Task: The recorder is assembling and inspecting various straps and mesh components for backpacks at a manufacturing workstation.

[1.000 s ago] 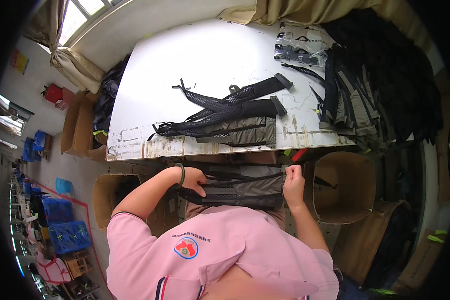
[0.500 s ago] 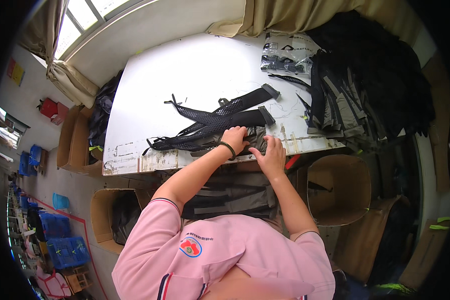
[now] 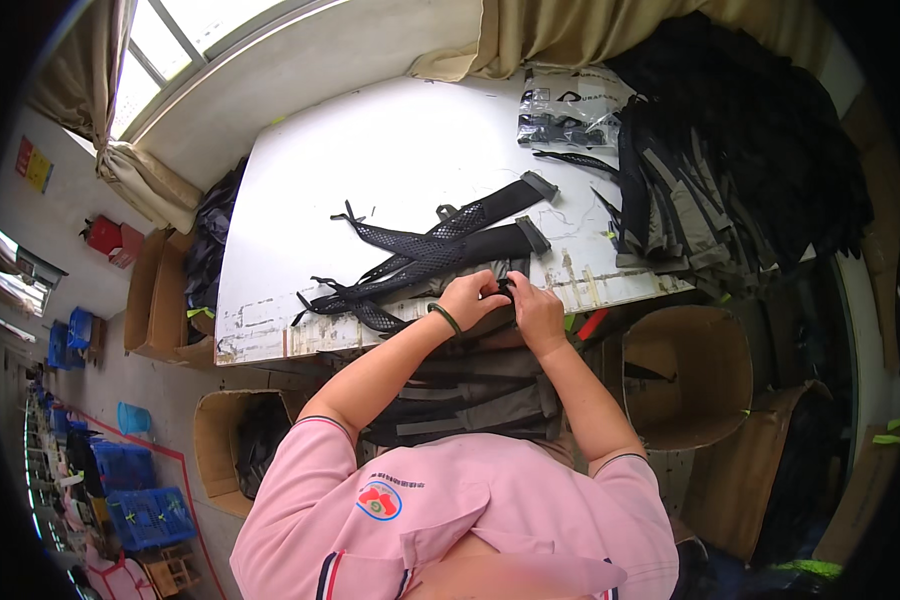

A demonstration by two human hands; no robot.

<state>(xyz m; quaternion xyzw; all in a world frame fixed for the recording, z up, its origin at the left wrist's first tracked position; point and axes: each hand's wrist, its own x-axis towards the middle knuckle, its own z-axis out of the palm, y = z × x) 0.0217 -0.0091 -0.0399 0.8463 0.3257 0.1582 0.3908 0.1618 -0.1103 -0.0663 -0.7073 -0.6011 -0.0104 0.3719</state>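
Note:
At the front edge of the table my left hand [image 3: 472,303] and my right hand [image 3: 538,312] are close together, fingers pinched on a small black piece [image 3: 505,287]. Its exact kind is too small to make out. Beneath my left hand, dark grey fabric [image 3: 485,322] hangs over the edge. Just beyond lie black mesh straps [image 3: 470,243], crossing one another, with grey end tabs and thin cords at their left ends. More black and grey straps [image 3: 460,400] are piled below the table edge, against my body.
On the white table [image 3: 340,140], a clear plastic bag [image 3: 570,110] of dark parts lies at the far right, beside a heap of grey-and-black straps [image 3: 680,200] and a large black pile [image 3: 770,130]. Cardboard boxes [image 3: 685,370] stand below the edge on both sides.
Both hands have drawn closer together, from fingers spread on the grey fabric to pinching the small black piece between them. The grey fabric has come toward me over the edge.

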